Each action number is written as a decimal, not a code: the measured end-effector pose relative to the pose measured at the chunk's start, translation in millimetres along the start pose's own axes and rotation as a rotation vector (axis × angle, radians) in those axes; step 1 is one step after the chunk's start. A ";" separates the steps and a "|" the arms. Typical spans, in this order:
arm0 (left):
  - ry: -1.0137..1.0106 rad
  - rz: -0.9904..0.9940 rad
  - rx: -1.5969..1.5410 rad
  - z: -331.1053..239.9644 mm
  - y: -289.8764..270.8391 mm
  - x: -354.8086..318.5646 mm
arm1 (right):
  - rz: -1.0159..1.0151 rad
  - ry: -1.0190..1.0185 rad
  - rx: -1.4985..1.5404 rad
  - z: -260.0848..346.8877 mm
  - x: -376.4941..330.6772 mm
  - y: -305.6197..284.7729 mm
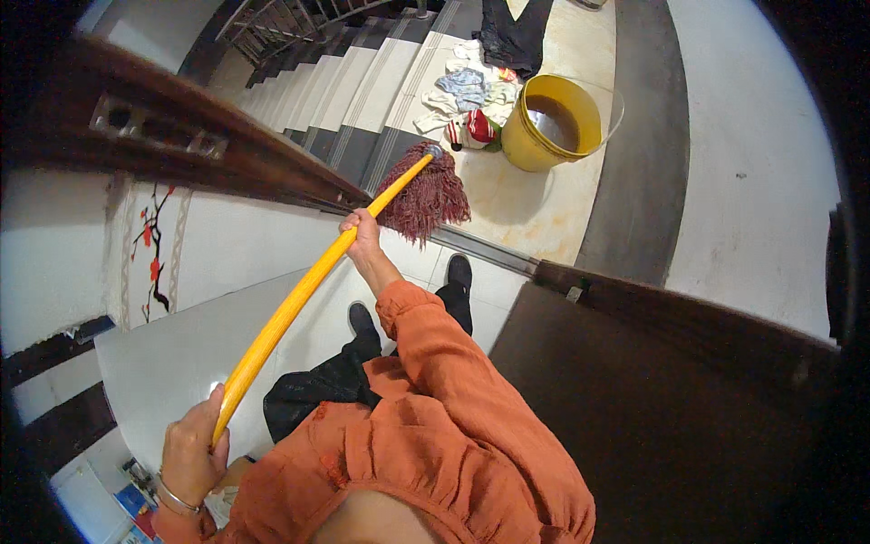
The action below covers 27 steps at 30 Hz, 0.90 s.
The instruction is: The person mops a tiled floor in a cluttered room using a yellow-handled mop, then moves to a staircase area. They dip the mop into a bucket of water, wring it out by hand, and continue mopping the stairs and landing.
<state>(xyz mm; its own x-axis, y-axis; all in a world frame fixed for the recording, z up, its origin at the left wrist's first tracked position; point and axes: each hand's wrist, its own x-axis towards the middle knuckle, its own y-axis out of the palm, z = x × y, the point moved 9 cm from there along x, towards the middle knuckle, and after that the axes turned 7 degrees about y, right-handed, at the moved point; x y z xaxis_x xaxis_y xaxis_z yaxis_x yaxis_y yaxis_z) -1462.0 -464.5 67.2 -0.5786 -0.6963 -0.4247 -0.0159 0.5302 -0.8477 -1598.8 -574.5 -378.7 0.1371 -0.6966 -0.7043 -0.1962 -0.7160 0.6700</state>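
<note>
The person holds a long mop with a yellow rounded handle [299, 295] in both hands. The left hand [192, 451], with a metal bangle at the wrist, has its grip wrapped and pressed together around the near end of the handle, low in the view. The right hand [364, 233], reaching out of an orange sleeve [435, 349], has its grip curled tight around the handle further up, near the head. The handle runs slantwise from lower left to upper right, and its dark red stringy mop head [428, 198] hangs just beyond the right hand, over the edge of a pale tiled landing [535, 204].

On that landing, just beside the mop head, stands a yellow round plastic bucket [550, 122] holding brownish water. A heap of crumpled cloths [467, 95] in white, blue and red lies touching the bucket's left side. Grey and white stair steps [349, 86] run away to the upper left, alongside a dark wooden banister [217, 136]. The person's black shoes [459, 269] stand on the pale floor below the mop head.
</note>
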 end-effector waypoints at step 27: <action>0.349 0.130 -0.091 -181.7 72.0 204.1 | -0.334 -0.283 -0.223 402.3 -105.7 -51.8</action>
<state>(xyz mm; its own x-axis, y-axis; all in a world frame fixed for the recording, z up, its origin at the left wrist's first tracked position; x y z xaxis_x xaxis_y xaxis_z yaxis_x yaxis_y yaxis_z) -1729.4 -480.6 -22.9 -0.8230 -0.4222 -0.3800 0.0128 0.6551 -0.7555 -1993.7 -445.1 -433.5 -0.1177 -0.4096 -0.9046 0.0302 -0.9120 0.4090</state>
